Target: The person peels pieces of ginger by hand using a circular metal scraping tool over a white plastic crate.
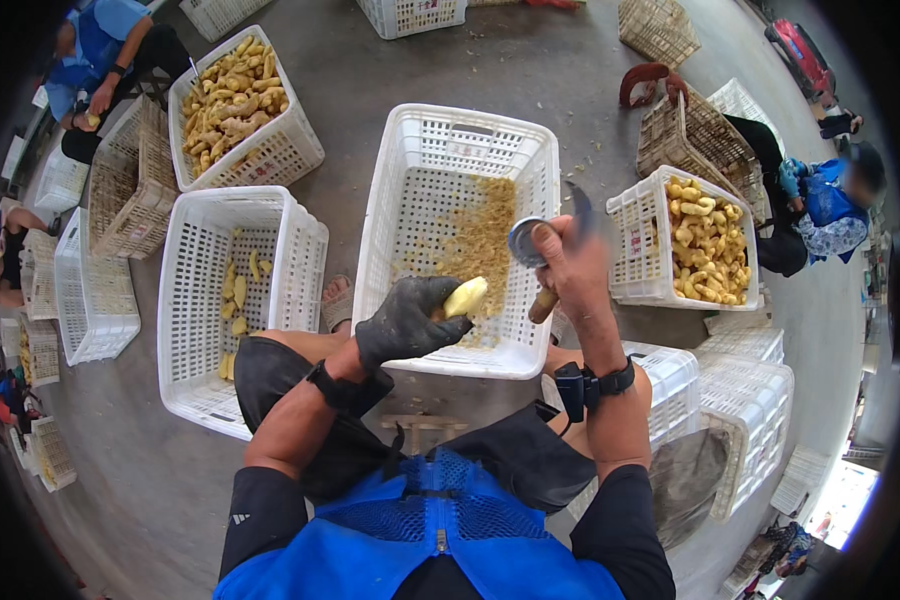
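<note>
In a dark work glove, my left hand (409, 319) grips a piece of peeled ginger root (466, 298), its pale end pointing right. My bare right hand (576, 262) holds a curved-blade knife with a wooden handle (544, 305); its dark blade (579, 199) rises above the fingers. A round metal lid-like disc (531, 242) is also in that hand. Both hands are over the near right part of a white plastic crate (461, 364), where brown peel scraps (487, 225) lie on the perforated bottom. The hands are apart from each other.
A white crate (289, 262) with several peeled ginger pieces (238, 292) stands left. Crates heaped with ginger stand at upper left (240, 97) and right (709, 240). Stacked crates (746, 405) are at my right. Other people sit at upper left (97, 67) and right (832, 199).
</note>
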